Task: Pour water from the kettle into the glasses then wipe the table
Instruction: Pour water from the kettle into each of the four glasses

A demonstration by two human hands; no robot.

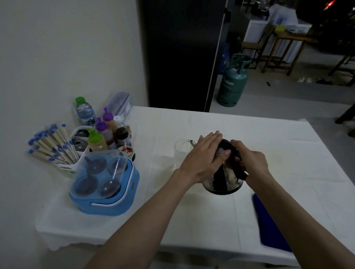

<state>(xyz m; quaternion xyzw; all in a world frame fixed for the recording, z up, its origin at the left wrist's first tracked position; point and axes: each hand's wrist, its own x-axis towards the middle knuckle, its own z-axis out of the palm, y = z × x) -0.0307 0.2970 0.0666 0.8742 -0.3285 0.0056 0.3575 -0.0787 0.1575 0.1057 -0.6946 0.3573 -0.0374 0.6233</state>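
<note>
A steel kettle [221, 180] with a black lid and handle is tilted over the white table [218, 218], its spout at the rim of a clear glass [180, 152]. My right hand [250, 161] grips the black handle. My left hand [202, 158] lies flat on the kettle's lid, fingers stretched out. Only one glass shows; the hands hide much of the kettle's top. A blue cloth [269, 224] lies on the table near its front right edge, partly under my right forearm.
A blue condiment box with a clear lid [104, 185] sits at the table's left. Behind it stand sauce bottles [105, 134], a water bottle [84, 111] and a holder of wrapped chopsticks [51, 145]. A green gas cylinder [232, 82] stands on the floor beyond.
</note>
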